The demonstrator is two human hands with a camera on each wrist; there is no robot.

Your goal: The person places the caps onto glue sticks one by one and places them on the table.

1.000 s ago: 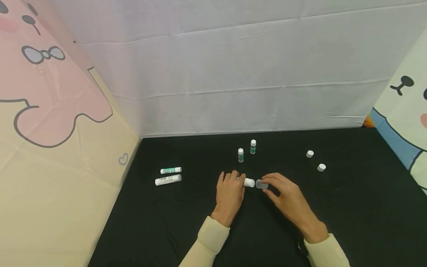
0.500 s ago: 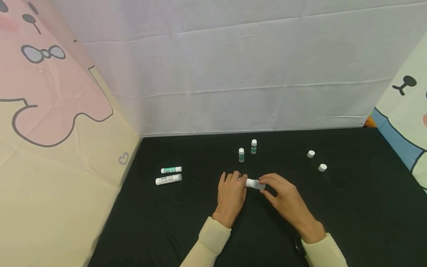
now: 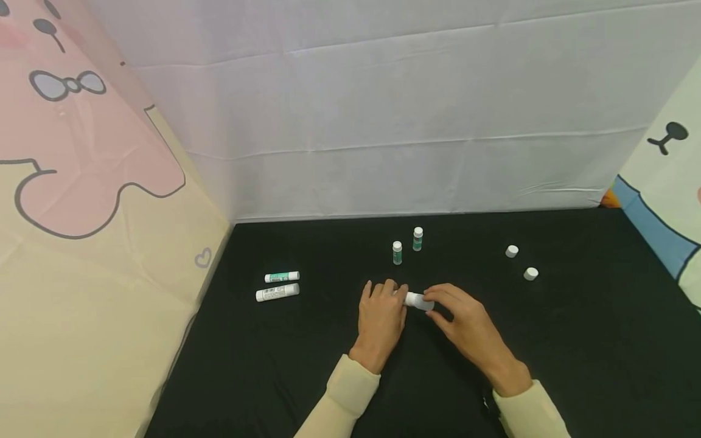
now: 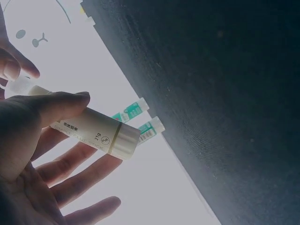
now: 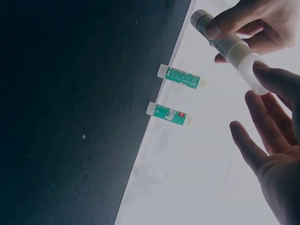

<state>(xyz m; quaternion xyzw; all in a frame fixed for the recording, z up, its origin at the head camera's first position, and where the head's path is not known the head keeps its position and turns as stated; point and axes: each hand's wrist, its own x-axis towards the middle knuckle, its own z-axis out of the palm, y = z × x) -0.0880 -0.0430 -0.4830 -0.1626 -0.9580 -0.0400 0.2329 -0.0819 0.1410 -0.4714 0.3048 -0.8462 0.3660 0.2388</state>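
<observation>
1. The left arm, in a pale sleeve (image 3: 350,389), reaches up and to the right from the bottom of the head view, the back of the left hand (image 3: 380,322) facing the camera.
2. The left hand grips a white stick (image 4: 96,126): its thumb crosses the near side of the barrel, with fingers behind it. In the left wrist view the little finger stretches out clear of the barrel.
3. The right arm comes in from the lower right, angled up and to the left, and the right hand (image 3: 465,319) faces the left one.
4. The right hand pinches a translucent cap (image 3: 424,303) between its thumb and fingers. In the right wrist view its little finger extends away from the cap.
5. The stick lies crosswise between the hands, in front of the person, its capped end toward the right hand. The cap meets that end; how far it is pushed on, I cannot tell.
6. Beyond the hands, two green sticks (image 3: 397,253) stand upright near each other on the black cloth (image 3: 334,255).
7. Well to the left of the left hand, a green-labelled stick (image 3: 282,277) and a white-labelled stick (image 3: 277,292) lie side by side.
8. Beyond and to the right of the right hand, two white caps (image 3: 530,274) sit near each other.
</observation>
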